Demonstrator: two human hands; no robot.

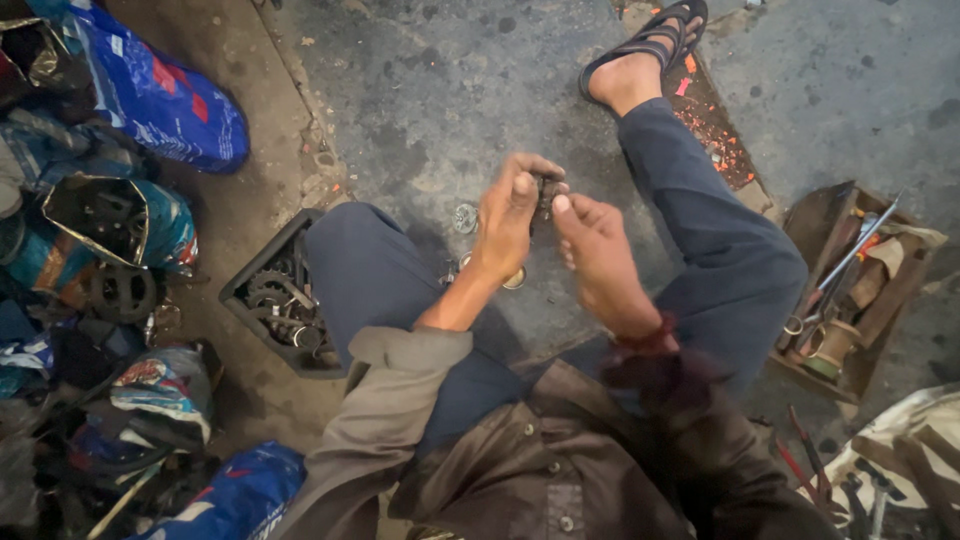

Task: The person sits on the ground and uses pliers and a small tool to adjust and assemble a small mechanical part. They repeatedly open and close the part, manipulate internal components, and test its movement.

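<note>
While both hands are raised over the floor (430, 90), a small dark metal part (547, 190) is pinched between them. It is gripped by the left hand (510, 215) fingers (522, 183) and touched by the right hand (600, 250) thumb.

The small metal part (548, 190) pinched between the left hand (510, 215) and the right hand (600, 255) is dark grey to black, dull with grime. Two round metal rings on the ground, one (465, 217) silvery and one (514, 279) pale brassy, lie on the mottled blue-grey concrete floor (430, 90). The trousers (720, 240) are deep navy; the buttoned shirt (540, 460) is brown-olive. The strapped sandal (650, 40) is black. The woven plastic sack (160, 95) is bright blue with red and white patches. The square crate of gears (275, 295) is black, its contents rusty grey. Scattered bits (715, 130) are orange-red. The wooden tool box (850, 290) is brown
</note>
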